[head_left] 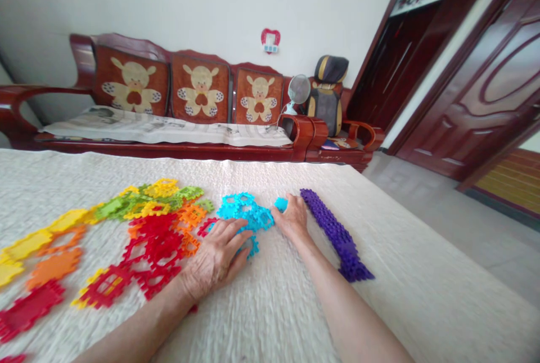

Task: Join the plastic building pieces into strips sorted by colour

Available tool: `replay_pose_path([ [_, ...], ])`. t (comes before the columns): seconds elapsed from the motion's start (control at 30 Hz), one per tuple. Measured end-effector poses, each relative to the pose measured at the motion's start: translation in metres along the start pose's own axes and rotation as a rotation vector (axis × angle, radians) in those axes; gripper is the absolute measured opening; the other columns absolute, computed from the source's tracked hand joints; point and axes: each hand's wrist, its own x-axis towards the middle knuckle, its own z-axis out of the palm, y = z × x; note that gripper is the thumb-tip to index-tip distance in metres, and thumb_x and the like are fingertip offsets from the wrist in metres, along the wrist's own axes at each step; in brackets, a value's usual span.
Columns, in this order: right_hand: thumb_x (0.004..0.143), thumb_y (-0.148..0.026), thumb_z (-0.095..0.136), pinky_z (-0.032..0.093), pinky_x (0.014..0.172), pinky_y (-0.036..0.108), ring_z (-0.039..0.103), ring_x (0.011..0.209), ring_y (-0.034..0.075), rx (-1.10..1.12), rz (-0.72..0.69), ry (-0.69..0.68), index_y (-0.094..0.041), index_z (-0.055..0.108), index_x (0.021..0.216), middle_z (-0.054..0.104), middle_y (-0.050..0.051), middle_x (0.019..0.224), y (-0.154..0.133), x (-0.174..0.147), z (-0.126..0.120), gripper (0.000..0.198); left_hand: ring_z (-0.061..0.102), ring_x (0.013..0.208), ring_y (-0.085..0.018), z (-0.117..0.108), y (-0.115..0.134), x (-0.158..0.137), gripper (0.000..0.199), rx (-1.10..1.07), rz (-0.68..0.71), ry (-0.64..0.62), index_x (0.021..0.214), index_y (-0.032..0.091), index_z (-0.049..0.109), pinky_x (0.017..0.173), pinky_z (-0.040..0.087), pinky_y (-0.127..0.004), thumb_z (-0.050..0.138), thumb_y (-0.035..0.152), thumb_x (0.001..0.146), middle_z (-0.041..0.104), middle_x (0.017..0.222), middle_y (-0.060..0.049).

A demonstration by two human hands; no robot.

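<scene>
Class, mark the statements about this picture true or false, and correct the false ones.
1. The right hand is at a small blue piece. True.
2. The purple pieces lie left of both hands. False: they lie to the right.
3. Animal cushions lean on the sofa. True.
4. The left hand holds a green piece. False: it is at the blue pile.

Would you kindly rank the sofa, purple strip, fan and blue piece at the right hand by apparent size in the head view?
Sofa
Purple strip
Fan
Blue piece at the right hand, perhaps partly hidden
</scene>
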Motion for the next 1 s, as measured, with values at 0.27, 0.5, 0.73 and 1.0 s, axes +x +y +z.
replay_pose_path([
  [0.27, 0.08, -0.048, 0.059, 0.039, 0.093, 0.037, 0.055, 0.108, 0.03, -0.169, -0.019, -0.146, -0.014, 0.068, 0.108, 0.065, 0.018, 0.11, -0.001, 0.012, -0.008, 0.045, 0.058, 0.102, -0.024, 0.0, 0.0, 0.001, 0.019, -0.03, 0.017, -0.123, 0.101, 0.022, 0.067, 0.088, 0.051, -0.04, 0.05, 0.022, 0.091, 0.063, 0.119, -0.008],
  [0.5, 0.077, -0.026, 0.058, 0.04, 0.092, 0.034, 0.058, 0.101, 0.025, -0.119, -0.105, -0.074, -0.013, 0.067, 0.107, 0.067, 0.014, 0.104, -0.001, 0.029, 0.004, 0.034, 0.057, 0.106, -0.024, 0.001, 0.002, 0.0, 0.021, -0.016, 0.002, -0.119, 0.102, 0.022, 0.067, 0.095, 0.048, -0.043, 0.049, 0.021, 0.093, 0.063, 0.119, -0.008],
  [0.73, 0.074, -0.016, 0.053, 0.042, 0.095, 0.036, 0.055, 0.103, 0.025, 0.043, -0.27, 0.117, -0.015, 0.066, 0.102, 0.065, 0.012, 0.103, 0.019, 0.04, 0.025, 0.031, 0.058, 0.107, -0.023, 0.001, -0.001, -0.001, 0.021, -0.026, 0.011, -0.112, 0.106, 0.024, 0.066, 0.093, 0.049, -0.04, 0.05, 0.022, 0.092, 0.062, 0.122, -0.008],
  [1.0, 0.073, -0.016, 0.055, 0.042, 0.096, 0.034, 0.057, 0.1, 0.024, 0.029, -0.23, 0.104, -0.014, 0.07, 0.095, 0.068, 0.011, 0.098, 0.024, 0.041, 0.031, 0.027, 0.06, 0.104, -0.027, -0.008, 0.004, 0.001, 0.022, -0.051, 0.041, -0.15, 0.107, 0.025, 0.065, 0.088, 0.054, -0.042, 0.059, 0.032, 0.087, 0.063, 0.122, -0.007],
])
